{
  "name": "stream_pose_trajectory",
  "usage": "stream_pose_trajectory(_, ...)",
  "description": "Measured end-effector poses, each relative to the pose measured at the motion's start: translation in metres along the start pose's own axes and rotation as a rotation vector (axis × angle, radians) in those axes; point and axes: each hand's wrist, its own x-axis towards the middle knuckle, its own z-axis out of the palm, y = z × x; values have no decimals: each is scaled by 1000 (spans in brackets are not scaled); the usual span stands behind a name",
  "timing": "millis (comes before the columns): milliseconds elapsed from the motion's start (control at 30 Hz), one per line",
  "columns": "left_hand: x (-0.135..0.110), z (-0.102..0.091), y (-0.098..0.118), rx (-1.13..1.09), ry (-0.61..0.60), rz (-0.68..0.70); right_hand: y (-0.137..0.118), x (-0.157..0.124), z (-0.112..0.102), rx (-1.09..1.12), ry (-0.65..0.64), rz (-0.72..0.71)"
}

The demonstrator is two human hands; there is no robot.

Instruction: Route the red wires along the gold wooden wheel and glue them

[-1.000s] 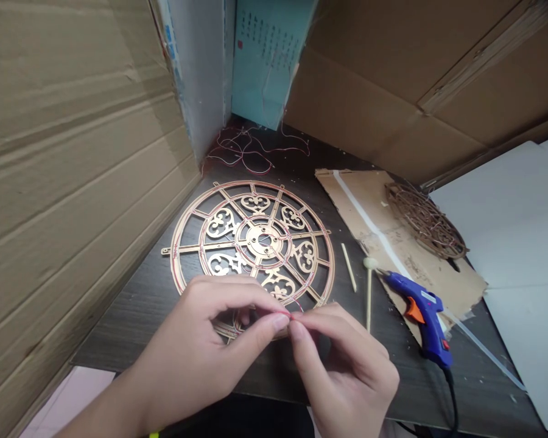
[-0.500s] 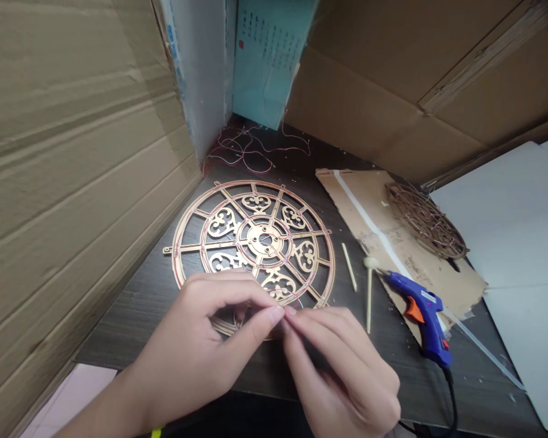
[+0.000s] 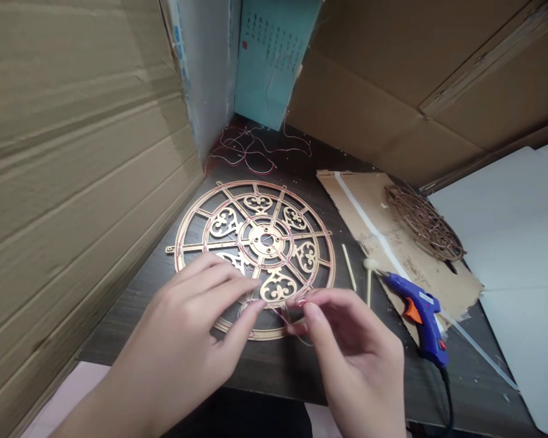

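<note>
A round openwork frame (image 3: pixel 254 241), light wood-coloured with spokes and scroll cut-outs, lies flat on the dark table, thin red wires running along its rings. My left hand (image 3: pixel 189 331) hovers over its near left part, thumb and forefinger a little apart with nothing visible between them. Over the near right rim, my right hand (image 3: pixel 363 350) pinches a thin red wire (image 3: pixel 303 302) between thumb and fingers. Loose strands hang below that pinch. Both hands cover some of the near rim.
A blue glue gun (image 3: pixel 421 310) lies at the right, its nozzle by a wooden stick with a round head (image 3: pixel 369 265). Another thin stick (image 3: pixel 348 267) lies beside it. Cardboard (image 3: pixel 347 204) bears a darker round frame (image 3: pixel 422 222). Tangled wires (image 3: pixel 246 149) lie behind.
My hands, together at the near rim before, have moved apart. The left thumb and forefinger have parted, while the right hand has turned, showing red wire in its pinch.
</note>
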Motion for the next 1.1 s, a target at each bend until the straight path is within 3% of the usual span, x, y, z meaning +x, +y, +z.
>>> stream_pose_trajectory(133, -2, 1, 3, -19, -28, -3, -3, 5, 0, 115, -74, 216)
stream_pose_trajectory(200, -4, 1, 3, -11, -21, 2, -3, 6, 1, 66, -116, 258)
stream_pose_trajectory(267, -6, -1, 2, 10, -11, 8, -4, 5, 4, -77, -125, 192)
stream_pose_trajectory(367, -10, -4, -1, 28, -32, 7, -4, 1, 11, -295, -94, -14)
stream_pose_trajectory(533, -16, -5, -5, 30, -44, 9, 2, -7, 21, -474, -72, -241)
stream_pose_trajectory(667, -14, -5, -8, 50, -32, 12, 8, -10, 25, -628, -54, -349)
stream_pose_trajectory(800, -11, -9, -12, 84, -107, 48, 12, -12, 30, -743, -5, -452)
stream_pose_trajectory(933, -9, -14, -15, 128, -195, 89, 11, -13, 34, -767, -26, -497)
stream_pose_trajectory(1100, -11, -16, -16, 129, -212, 121, 9, -14, 34, -731, -81, -509)
